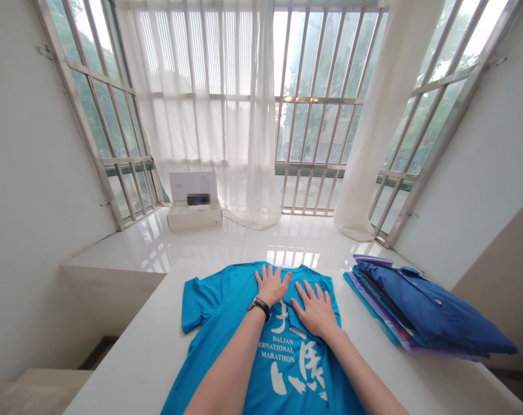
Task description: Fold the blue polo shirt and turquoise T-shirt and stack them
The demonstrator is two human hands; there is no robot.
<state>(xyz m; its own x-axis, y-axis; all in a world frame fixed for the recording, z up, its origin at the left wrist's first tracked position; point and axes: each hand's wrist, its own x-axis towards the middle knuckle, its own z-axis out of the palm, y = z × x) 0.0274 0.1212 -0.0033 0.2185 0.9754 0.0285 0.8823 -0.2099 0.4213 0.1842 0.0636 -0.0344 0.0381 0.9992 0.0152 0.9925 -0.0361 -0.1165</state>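
Note:
A blue T-shirt (227, 305) with white lettering lies spread on the white table, its collar toward the window. On the left its sleeve sticks out; the right side is folded inward over the printed part. My left hand (272, 285), with a black-strapped watch (260, 308) at the wrist, rests flat near the collar with fingers spread. Beside it my right hand (315, 308) lies flat on the folded-in part, fingers also apart. Both palms touch the cloth and grip nothing. The shirt's lower end runs out of view below, partly covered by my forearms.
Folded clothes (425, 305) are stacked at the table's right, dark blue on top. An open white box (194, 218) stands on the window ledge (244, 245) at the back left. Sheer curtains (244, 144) hang before the barred windows. The white table (132, 351) ends at the left.

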